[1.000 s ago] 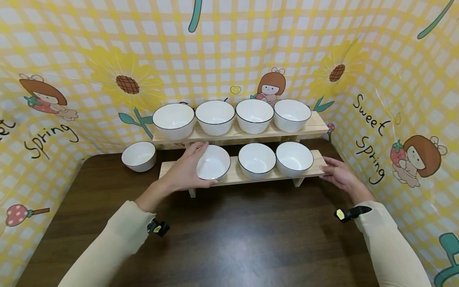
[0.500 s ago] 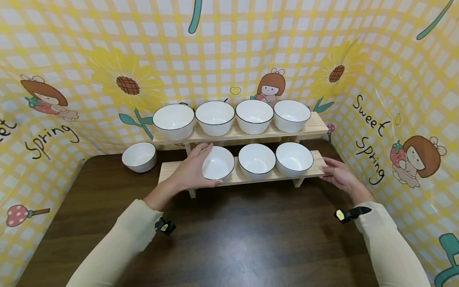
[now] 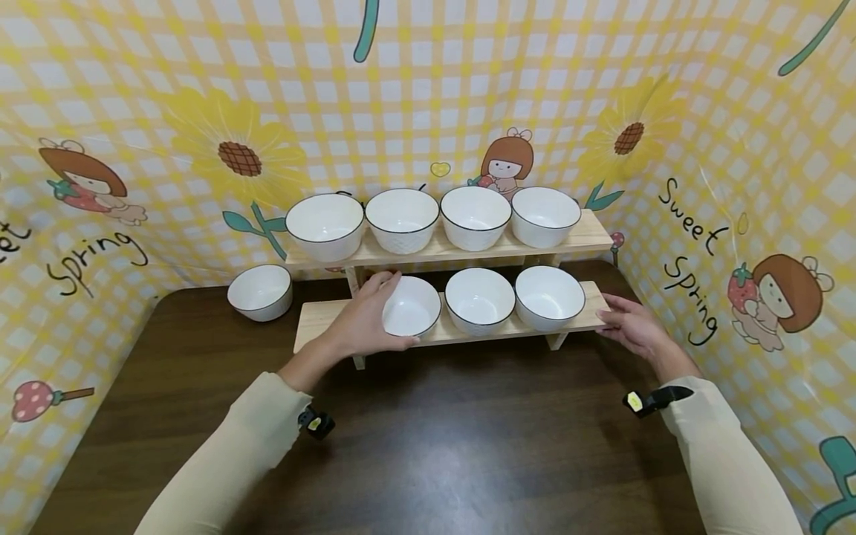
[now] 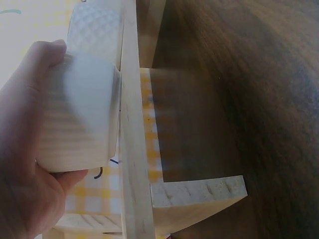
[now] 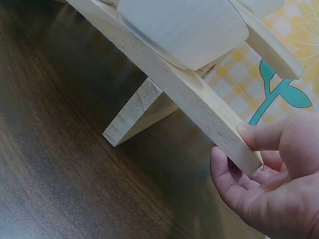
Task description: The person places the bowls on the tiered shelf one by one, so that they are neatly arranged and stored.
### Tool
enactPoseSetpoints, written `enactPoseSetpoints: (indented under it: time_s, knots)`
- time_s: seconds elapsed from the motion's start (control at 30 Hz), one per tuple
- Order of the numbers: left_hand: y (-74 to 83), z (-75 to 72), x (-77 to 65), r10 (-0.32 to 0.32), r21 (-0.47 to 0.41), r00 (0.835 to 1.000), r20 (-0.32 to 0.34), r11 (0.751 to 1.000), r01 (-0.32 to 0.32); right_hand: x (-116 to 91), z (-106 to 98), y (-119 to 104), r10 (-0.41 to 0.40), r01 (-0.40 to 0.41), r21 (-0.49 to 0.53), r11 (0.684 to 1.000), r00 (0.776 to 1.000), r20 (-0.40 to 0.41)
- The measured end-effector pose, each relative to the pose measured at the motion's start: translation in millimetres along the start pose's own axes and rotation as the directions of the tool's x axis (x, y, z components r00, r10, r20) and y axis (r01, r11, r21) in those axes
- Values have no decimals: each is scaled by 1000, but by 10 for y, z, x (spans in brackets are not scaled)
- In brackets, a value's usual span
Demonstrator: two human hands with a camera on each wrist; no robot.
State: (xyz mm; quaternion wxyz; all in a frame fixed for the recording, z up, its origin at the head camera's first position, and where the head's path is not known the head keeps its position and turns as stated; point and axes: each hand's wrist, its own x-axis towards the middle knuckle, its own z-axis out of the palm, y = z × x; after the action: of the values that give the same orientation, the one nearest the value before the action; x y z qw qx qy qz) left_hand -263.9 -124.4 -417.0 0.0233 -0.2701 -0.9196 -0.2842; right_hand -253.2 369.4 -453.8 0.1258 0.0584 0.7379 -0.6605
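Note:
My left hand (image 3: 369, 321) grips a white dark-rimmed bowl (image 3: 413, 306) from its left side, thumb at the front and fingers behind. This bowl is on the lower board of a two-tier wooden shelf (image 3: 317, 318), close beside a second white bowl (image 3: 479, 299). In the left wrist view the ribbed side of the gripped bowl (image 4: 79, 114) shows above the board's edge. My right hand (image 5: 269, 169) pinches the right end of the lower board (image 5: 209, 117), thumb on top and fingers underneath. A third bowl (image 3: 549, 297) stands near that end.
Several white bowls stand in a row on the upper board (image 3: 591, 230). One more bowl (image 3: 259, 293) rests on the dark wooden table (image 3: 468, 438), left of the shelf. A yellow checked cloth (image 3: 401, 96) hangs behind and at both sides.
My left hand has slid the gripped bowl to the right along the lower board, up beside the second bowl. My right hand has stayed at the board's end.

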Motion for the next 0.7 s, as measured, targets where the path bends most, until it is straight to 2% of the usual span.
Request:
enactPoseSetpoints:
  time_s: [0.23, 0.7]
  knots:
    - [-36, 19, 35, -24, -10, 1000, 7, 1000, 24, 4, -8, 3, 0, 0, 7, 1000, 1000, 8]
    - [-18, 21, 61, -26, -27, 1000, -7, 999, 26, -16, 9, -17, 11, -11, 34, 999, 1000, 0]
